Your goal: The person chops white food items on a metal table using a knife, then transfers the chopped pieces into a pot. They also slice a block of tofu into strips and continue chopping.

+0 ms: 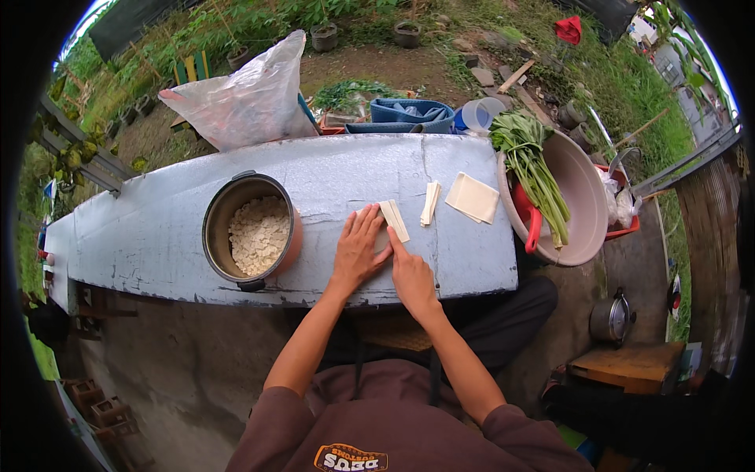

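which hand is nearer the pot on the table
Left. The left hand is to the right of the pot, apart from it; the right hand is farther right, beyond the left.

Grey, worn table [157, 216] is carrying: one round pot [293, 240] (pale pieces [258, 237] are lying inside); one cream strip stack [395, 221]; a narrower bundle [429, 203], lying beside square sheets [472, 198].

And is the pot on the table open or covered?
Open: nothing covers the pot, and pale flat pieces show inside it.
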Demonstrator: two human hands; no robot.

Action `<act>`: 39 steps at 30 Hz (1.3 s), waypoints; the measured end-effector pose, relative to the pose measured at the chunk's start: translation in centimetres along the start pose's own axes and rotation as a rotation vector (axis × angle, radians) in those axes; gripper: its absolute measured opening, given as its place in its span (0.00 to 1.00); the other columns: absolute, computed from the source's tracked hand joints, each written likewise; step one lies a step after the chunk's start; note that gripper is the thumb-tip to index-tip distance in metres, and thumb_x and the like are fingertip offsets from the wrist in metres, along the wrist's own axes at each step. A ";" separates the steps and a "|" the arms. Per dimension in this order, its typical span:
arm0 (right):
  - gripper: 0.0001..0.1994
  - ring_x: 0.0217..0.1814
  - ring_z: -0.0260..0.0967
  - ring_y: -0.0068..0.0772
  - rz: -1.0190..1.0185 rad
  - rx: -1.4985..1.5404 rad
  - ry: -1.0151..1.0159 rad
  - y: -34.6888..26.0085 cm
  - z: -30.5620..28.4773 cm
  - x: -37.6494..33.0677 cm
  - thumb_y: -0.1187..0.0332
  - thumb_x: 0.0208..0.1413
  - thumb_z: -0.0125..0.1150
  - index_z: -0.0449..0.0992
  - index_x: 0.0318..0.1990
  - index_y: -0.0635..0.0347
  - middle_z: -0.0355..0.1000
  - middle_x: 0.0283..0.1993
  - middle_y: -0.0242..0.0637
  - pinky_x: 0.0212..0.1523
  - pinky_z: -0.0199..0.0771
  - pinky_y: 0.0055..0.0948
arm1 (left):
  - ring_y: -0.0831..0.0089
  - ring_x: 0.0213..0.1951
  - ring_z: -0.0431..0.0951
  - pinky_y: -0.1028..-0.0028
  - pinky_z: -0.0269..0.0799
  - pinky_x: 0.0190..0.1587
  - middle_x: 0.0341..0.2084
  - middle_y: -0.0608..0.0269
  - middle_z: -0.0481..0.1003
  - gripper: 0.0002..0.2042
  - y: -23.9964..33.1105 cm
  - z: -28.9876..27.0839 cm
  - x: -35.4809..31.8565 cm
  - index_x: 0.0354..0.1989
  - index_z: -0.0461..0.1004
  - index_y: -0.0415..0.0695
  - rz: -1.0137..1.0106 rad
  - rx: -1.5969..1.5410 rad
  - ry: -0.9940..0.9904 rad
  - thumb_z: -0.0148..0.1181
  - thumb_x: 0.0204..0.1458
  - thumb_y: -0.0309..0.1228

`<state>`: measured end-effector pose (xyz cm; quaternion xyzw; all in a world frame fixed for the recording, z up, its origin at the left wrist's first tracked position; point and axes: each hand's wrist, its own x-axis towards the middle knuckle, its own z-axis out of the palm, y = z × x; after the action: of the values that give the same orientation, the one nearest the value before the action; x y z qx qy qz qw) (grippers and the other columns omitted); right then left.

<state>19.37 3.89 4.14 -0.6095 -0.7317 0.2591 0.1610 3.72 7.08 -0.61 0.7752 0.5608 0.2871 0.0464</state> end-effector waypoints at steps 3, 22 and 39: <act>0.31 0.35 0.77 0.69 0.010 -0.007 -0.004 0.2 0.0 -0.8 0.71 0.67 0.51 0.59 0.77 0.40 0.77 0.29 0.61 0.39 0.76 0.63 | 0.58 0.75 0.60 0.55 0.52 0.77 0.72 0.53 0.64 0.26 0.1 0.1 -0.1 0.60 0.69 0.40 -0.004 0.020 0.013 0.66 0.56 0.40; 0.31 0.33 0.76 0.66 0.024 0.074 0.014 1.7 -0.7 -6.7 0.74 0.66 0.50 0.59 0.77 0.43 0.76 0.29 0.59 0.38 0.74 0.61 | 0.57 0.74 0.61 0.55 0.50 0.77 0.71 0.51 0.65 0.23 -0.2 0.1 -0.2 0.59 0.70 0.41 0.004 -0.015 0.005 0.61 0.60 0.42; 0.27 0.34 0.76 0.71 0.024 0.081 0.002 -1.2 0.7 1.2 0.67 0.72 0.48 0.61 0.76 0.39 0.76 0.29 0.63 0.38 0.74 0.62 | 0.54 0.74 0.61 0.55 0.52 0.77 0.71 0.49 0.65 0.27 -0.7 -0.9 -0.6 0.63 0.68 0.39 0.001 -0.099 -0.014 0.63 0.57 0.36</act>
<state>17.81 4.77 4.14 -0.6116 -0.7130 0.2899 0.1831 2.55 6.53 -0.35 0.7741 0.5453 0.3091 0.0887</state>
